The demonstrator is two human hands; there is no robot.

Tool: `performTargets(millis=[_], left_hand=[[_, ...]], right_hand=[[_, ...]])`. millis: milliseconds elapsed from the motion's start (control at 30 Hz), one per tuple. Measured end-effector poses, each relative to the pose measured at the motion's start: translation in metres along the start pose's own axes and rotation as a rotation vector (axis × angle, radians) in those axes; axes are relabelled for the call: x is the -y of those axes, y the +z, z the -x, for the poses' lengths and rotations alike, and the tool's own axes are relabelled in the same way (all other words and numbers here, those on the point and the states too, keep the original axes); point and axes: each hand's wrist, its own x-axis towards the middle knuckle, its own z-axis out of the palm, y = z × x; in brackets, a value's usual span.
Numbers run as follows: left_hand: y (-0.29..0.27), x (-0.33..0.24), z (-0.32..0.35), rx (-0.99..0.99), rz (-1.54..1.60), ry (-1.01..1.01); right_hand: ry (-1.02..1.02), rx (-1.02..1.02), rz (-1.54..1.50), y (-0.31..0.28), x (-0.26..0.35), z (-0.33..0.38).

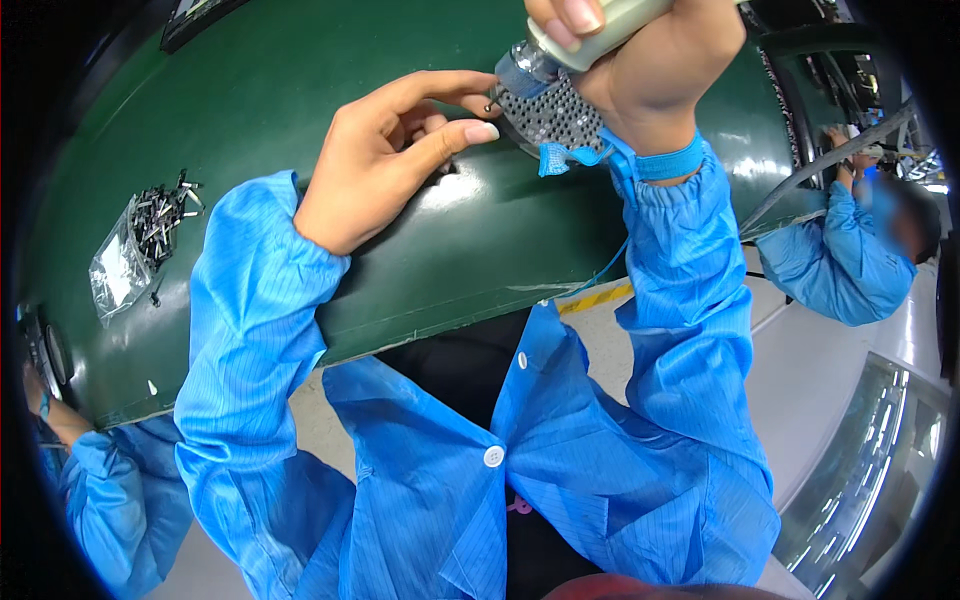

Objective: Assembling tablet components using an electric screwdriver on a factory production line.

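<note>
A factory assembly line: a green conveyor belt [300,90], a bag of small screws [140,245], and co-workers in matching blue smocks [840,260] (one on each side).

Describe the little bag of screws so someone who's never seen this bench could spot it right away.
Start at the dark green work surface and go to its left end, away from both hands. There lies a small clear plastic bag with dark metal screws spilling from its open top, the only loose item on that side.
</note>
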Motion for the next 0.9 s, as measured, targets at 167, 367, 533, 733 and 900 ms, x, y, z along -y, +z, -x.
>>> performTargets(millis=[167,367,533,733,900], left_hand=[[-0.006,0.000,0.000,0.080,0.156,-0.006],[-0.006,0.005,0.001,0.103,0.195,0.015],[-0.008,0.008,0.002,0.104,0.244,0.042],[-0.009,0.006,0.000,0.120,0.244,0.050],[-0.010,0.006,0.002,0.120,0.175,0.061]], right_hand=[[-0.229,-0.008,0.011,0.004,0.001,0.001],[-0.198,-0.042,-0.129,0.013,0.002,0.004],[-0.271,0.186,-0.123,0.011,-0.001,0.002],[-0.119,-0.018,-0.221,0.016,-0.008,0.000],[-0.230,0.065,-0.141,0.016,-0.005,0.003]])
